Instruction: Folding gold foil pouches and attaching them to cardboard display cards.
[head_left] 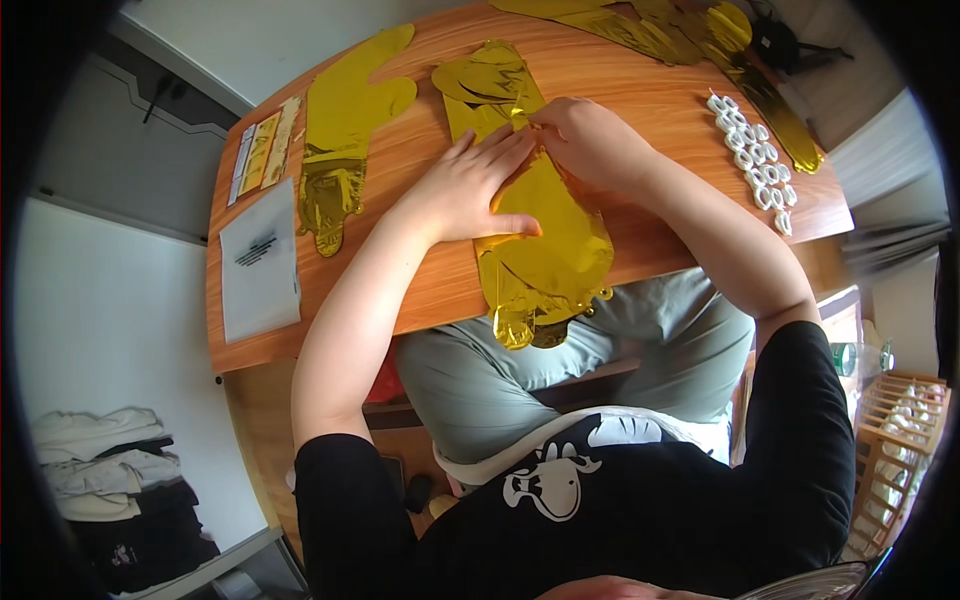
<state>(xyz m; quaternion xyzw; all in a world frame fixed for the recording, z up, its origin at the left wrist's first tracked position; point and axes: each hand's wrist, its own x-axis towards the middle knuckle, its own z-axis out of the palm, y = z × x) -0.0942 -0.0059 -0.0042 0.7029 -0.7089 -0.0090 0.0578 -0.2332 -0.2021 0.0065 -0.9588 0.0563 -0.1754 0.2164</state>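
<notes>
A flat, shiny gold foil balloon point(550, 235) lies on the wooden table in front of me, its near end hanging over the edge above my lap. My left hand point(465, 190) rests on it with fingers stretched and thumb out, holding nothing. Close by those fingertips, my right hand point(585, 140) is closed in a pinch at the balloon's folded middle. A small bit of foil sticks up beside the pinch; its exact shape is too small to tell. Beyond the hands the balloon's far part point(485, 80) is crumpled and folded.
Another flat gold balloon point(345, 110) lies left, more gold foil point(640, 30) along the far edge. White ring-shaped rolls point(755, 155) sit at right. Colourful cards point(265, 150) and a translucent sheet point(260, 290) with dark thin pieces lie at left. A wooden rack point(890, 450) stands low right.
</notes>
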